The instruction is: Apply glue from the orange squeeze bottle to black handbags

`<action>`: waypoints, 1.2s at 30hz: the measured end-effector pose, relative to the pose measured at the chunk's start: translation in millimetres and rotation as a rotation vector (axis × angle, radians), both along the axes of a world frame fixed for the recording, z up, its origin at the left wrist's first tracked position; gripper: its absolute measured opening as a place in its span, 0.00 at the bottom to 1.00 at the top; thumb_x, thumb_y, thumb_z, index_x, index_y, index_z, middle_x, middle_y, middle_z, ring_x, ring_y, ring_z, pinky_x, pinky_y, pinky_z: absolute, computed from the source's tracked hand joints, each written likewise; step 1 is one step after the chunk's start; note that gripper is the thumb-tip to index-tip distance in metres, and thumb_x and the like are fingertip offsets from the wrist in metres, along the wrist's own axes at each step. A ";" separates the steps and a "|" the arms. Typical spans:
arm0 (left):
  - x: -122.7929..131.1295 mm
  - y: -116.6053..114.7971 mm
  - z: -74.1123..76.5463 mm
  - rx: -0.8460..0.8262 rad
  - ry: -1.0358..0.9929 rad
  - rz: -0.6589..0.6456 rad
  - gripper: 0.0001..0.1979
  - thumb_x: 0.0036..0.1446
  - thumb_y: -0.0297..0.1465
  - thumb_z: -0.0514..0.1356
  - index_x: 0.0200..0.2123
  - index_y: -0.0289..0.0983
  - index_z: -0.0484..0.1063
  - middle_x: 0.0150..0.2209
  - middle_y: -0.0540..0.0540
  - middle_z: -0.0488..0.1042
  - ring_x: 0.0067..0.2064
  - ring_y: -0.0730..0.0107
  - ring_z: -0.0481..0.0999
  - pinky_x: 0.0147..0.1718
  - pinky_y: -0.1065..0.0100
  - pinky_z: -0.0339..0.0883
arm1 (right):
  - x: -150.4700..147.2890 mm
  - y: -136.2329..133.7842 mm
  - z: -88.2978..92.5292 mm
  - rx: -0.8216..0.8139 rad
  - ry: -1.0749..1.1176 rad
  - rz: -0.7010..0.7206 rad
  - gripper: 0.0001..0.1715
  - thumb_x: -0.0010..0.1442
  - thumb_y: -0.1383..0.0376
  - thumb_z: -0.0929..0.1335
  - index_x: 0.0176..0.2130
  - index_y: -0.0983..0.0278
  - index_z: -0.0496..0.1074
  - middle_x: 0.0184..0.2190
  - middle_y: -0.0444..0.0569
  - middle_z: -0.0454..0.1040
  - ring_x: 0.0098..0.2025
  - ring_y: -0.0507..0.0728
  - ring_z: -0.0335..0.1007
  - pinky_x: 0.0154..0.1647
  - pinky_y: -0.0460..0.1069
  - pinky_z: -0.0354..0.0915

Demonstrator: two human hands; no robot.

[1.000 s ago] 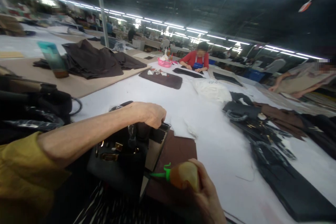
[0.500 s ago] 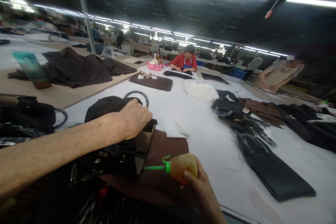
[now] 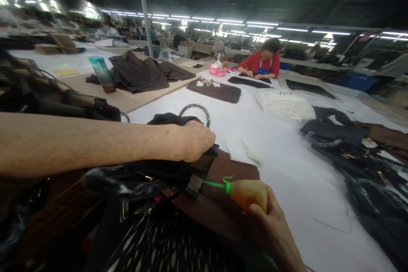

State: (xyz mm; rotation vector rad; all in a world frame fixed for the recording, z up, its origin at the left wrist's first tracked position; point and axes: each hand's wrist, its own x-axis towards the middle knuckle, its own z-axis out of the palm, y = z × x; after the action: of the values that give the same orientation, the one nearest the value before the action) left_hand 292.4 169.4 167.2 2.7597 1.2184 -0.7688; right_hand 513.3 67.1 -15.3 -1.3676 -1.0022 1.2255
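My left hand (image 3: 199, 141) is closed on the upper edge of a black handbag (image 3: 162, 171), with my forearm stretched across it. A round, plastic-wrapped handle (image 3: 205, 114) rises behind that hand. In my right hand (image 3: 274, 216) is a squeeze bottle (image 3: 247, 193) of amber liquid, lying sideways. Its green nozzle (image 3: 215, 184) points left, with the tip close to the bag's open side edge; I cannot tell whether they touch. Beneath the bag and bottle lies a dark brown sheet (image 3: 237, 168). The bag's far side is hidden by my left arm.
White scraps (image 3: 240, 151) lie beyond the brown sheet. Black bag pieces (image 3: 360, 157) are heaped at right, near a white bundle (image 3: 283, 104). A teal-lidded bottle (image 3: 102, 74) and dark cloth (image 3: 137, 72) stand back left. A person in red (image 3: 263, 66) works across the table.
The view has swung right-to-left, so everything sits further right in the picture. The bag is tilted differently, and the nozzle tip stays near its side edge. Both hands keep their holds.
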 end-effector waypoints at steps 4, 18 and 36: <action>-10.2 -1.5 -10.0 0.076 -0.075 -0.052 0.17 0.44 0.22 0.60 0.40 0.31 0.68 0.36 0.39 0.75 0.37 0.55 0.74 0.31 0.63 0.64 | -4.1 5.8 3.5 0.041 -0.177 0.030 0.32 0.47 0.51 0.72 0.47 0.59 0.62 0.36 0.47 0.71 0.37 0.62 0.69 0.32 0.51 0.68; -34.7 -24.6 -41.3 0.267 -0.283 0.010 0.07 0.53 0.23 0.53 0.35 0.37 0.68 0.38 0.45 0.71 0.32 0.64 0.71 0.32 0.63 0.60 | -10.7 16.3 -1.6 0.054 -0.293 0.040 0.30 0.53 0.52 0.69 0.51 0.60 0.61 0.40 0.46 0.70 0.39 0.61 0.67 0.41 0.51 0.63; -44.6 -41.6 -55.9 0.340 -0.301 0.028 0.12 0.49 0.23 0.55 0.40 0.37 0.65 0.41 0.44 0.71 0.29 0.66 0.68 0.30 0.63 0.60 | -4.3 1.9 -10.3 -0.003 -0.332 0.051 0.30 0.47 0.51 0.72 0.46 0.60 0.65 0.38 0.45 0.70 0.38 0.60 0.66 0.37 0.50 0.65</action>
State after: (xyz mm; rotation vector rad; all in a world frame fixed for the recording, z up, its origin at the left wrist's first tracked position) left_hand 247.8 127.8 111.4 2.9599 1.4282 -0.1381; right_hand 509.0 69.0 -25.6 -1.5891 -1.2710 1.0558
